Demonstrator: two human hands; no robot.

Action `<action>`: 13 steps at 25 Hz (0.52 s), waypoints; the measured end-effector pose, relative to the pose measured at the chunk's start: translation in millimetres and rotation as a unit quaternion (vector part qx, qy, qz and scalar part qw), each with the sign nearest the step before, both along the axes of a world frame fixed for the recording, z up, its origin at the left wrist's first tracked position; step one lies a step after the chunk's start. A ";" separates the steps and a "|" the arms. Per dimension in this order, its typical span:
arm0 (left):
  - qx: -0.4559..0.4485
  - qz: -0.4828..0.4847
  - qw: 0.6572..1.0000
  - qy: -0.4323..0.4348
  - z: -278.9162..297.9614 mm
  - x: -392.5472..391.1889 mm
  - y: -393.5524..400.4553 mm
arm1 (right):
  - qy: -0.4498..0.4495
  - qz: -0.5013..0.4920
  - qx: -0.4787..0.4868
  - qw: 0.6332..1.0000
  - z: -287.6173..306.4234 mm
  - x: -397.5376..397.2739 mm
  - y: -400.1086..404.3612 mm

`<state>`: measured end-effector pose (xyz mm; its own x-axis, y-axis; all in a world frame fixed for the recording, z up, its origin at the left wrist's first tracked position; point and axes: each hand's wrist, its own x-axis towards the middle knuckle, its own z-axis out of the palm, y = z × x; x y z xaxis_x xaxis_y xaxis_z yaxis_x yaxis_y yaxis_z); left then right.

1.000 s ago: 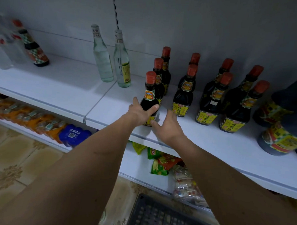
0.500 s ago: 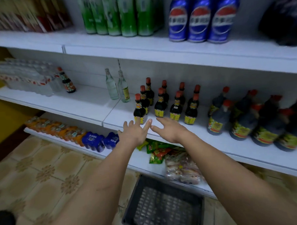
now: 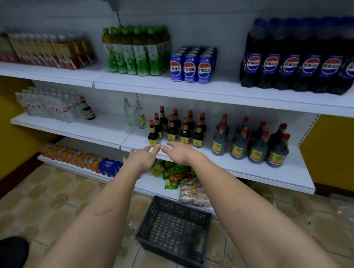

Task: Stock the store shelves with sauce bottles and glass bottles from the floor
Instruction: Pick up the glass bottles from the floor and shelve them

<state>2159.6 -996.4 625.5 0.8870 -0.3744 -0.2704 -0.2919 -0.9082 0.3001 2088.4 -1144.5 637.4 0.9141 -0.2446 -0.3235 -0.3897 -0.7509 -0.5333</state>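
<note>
Sauce bottles (image 3: 175, 128) upright on mid shelf (image 3: 116, 134); L hand (image 3: 142, 160) & R hand (image 3: 179, 151) spread, holding nothing.

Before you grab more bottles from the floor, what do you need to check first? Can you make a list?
1. Left hand free: ok, open, holds nothing.
2. Right hand free: ok, open too.
3. Front sauce bottle upright: ok.
4. Room on the middle shelf: ok, bare space left of the clear glass bottles.
5. Black crate has bottles left: not ok, looks empty.
6. More bottles on the floor: cannot tell.
</note>
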 end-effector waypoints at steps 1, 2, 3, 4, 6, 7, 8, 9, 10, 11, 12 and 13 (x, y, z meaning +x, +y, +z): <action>0.000 0.006 1.000 0.003 6.7 -3.7 8.2 | 0.002 0.003 -0.004 1.000 4.8 -4.5 6.1; 0.002 0.011 1.000 -0.002 14.5 -8.3 16.6 | 0.001 0.005 -0.005 1.000 8.5 -6.8 12.8; 0.008 0.013 1.000 -0.009 20.7 -12.6 25.8 | -0.002 0.007 -0.008 1.000 12.0 -9.0 20.0; 0.016 0.012 1.000 -0.020 25.6 -19.0 35.0 | -0.007 0.012 -0.012 1.000 14.4 -10.1 28.1; 0.033 0.005 0.999 -0.038 29.8 -28.7 59.6 | -0.010 0.025 -0.024 0.999 16.4 -11.9 52.6; 0.039 -0.002 0.999 -0.039 30.1 -30.5 72.9 | -0.010 0.030 -0.029 0.999 15.2 -13.3 67.6; 0.042 -0.003 0.998 -0.036 30.7 -32.8 89.8 | -0.010 0.035 -0.036 0.999 12.1 -14.2 84.7; 0.039 0.003 0.999 -0.029 28.3 -33.1 108.7 | -0.010 0.044 -0.042 0.998 7.9 -14.0 102.8; 0.038 0.010 0.999 -0.025 25.8 -35.4 134.6 | -0.007 0.058 -0.044 0.997 2.4 -12.5 127.3; 0.035 0.014 0.999 -0.027 23.0 -37.4 159.5 | -0.004 0.068 -0.045 0.997 -1.4 -11.6 152.0; 0.035 0.014 0.999 -0.030 21.2 -40.8 184.9 | -0.002 0.077 -0.046 0.996 -5.7 -10.3 177.9; 0.038 0.015 0.999 -0.026 17.9 -44.1 214.6 | 0.000 0.090 -0.047 0.995 -8.5 -10.2 208.2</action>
